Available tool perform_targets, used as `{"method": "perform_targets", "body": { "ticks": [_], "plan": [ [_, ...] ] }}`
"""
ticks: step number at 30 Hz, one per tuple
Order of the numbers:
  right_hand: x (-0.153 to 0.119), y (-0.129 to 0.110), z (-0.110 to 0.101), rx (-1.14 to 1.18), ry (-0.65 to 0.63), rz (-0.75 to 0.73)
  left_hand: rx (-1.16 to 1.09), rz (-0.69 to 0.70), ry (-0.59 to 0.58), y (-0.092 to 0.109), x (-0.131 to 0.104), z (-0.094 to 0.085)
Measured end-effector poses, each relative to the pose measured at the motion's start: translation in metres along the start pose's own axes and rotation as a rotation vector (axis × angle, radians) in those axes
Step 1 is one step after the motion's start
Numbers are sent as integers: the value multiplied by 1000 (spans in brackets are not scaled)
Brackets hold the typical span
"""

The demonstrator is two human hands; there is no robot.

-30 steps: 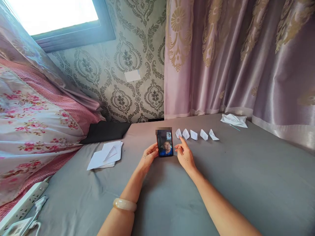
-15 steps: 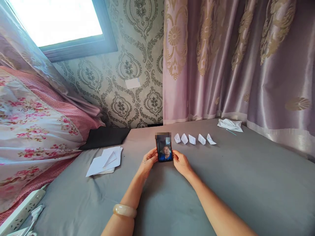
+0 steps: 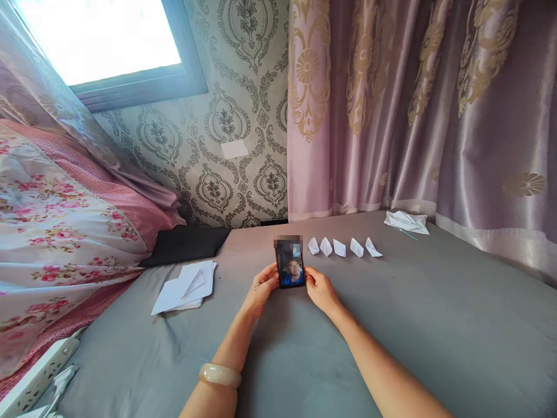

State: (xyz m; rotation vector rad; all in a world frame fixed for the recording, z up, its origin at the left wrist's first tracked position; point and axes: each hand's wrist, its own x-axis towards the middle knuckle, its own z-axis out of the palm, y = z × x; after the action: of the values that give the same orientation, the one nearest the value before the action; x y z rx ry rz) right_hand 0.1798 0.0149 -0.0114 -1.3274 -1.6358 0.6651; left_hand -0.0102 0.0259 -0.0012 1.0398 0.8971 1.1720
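A dark smartphone (image 3: pixel 290 268) is held upright between my two hands over the grey bed sheet, its screen towards me and showing a person. My left hand (image 3: pixel 263 285) is closed on the phone's left edge, and a pale bangle (image 3: pixel 220 375) circles that forearm. On the opposite edge, my right hand (image 3: pixel 321 288) grips with its fingers partly hidden behind the phone. Just right of the phone, several folded white paper boats (image 3: pixel 340 248) stand in a row.
White paper sheets (image 3: pixel 185 285) with a folded piece on top lie at left, near a black cloth (image 3: pixel 187 245). More folded paper (image 3: pixel 407 222) and a thin greenish stick (image 3: pixel 408 235) are at far right. A power strip (image 3: pixel 41 371) with a plug occupies the lower left corner.
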Motion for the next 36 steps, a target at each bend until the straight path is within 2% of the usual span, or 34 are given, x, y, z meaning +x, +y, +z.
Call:
{"method": "perform_targets", "body": {
  "ticks": [4,9,11,14,18,20,36],
  "plan": [
    [1,3,1,73,41,14,7,5,-7,2,-1,1],
    [7,15,-1,198,212,-15,11,-4,10,3,-3,1],
    [8,19,0,205,239,-15,12,-7,17,4,-3,1],
    [7,19,3,176,192,6,-1,-4,2,4,-3,2],
    [2,10,2,79,34,-30,-13,0,-19,5,-4,4],
    [0,5,0,51,-4,-51,-17,3,-21,6,-4,5],
    [0,4,0,45,24,-33,-17,13,-23,5,-4,4]
  ]
}}
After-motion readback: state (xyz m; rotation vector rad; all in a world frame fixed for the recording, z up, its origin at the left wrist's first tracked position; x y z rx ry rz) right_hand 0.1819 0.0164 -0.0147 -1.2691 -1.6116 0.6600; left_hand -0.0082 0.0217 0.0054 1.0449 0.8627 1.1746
